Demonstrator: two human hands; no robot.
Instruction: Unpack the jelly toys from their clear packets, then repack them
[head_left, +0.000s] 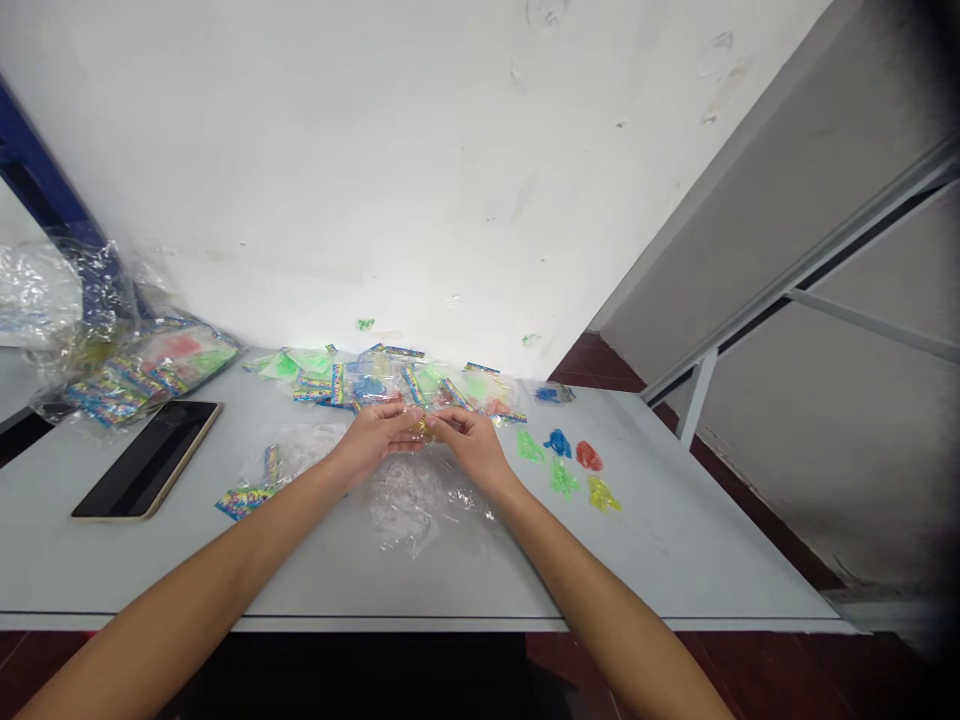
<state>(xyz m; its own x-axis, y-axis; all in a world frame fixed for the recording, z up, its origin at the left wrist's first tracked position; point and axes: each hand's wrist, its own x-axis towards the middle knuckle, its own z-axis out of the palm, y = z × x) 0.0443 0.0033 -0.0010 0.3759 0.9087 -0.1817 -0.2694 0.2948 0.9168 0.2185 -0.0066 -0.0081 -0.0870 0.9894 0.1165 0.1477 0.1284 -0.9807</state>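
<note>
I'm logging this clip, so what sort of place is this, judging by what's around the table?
Probably a plain indoor workroom or storeroom. A scuffed white wall rises behind a grey table spread with printed plastic packets and loose translucent coloured shapes, above a dark red tiled floor.

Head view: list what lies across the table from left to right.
Black tablet → left hand → right hand → loose translucent jelly shapes in green, blue, red and yellow
</note>
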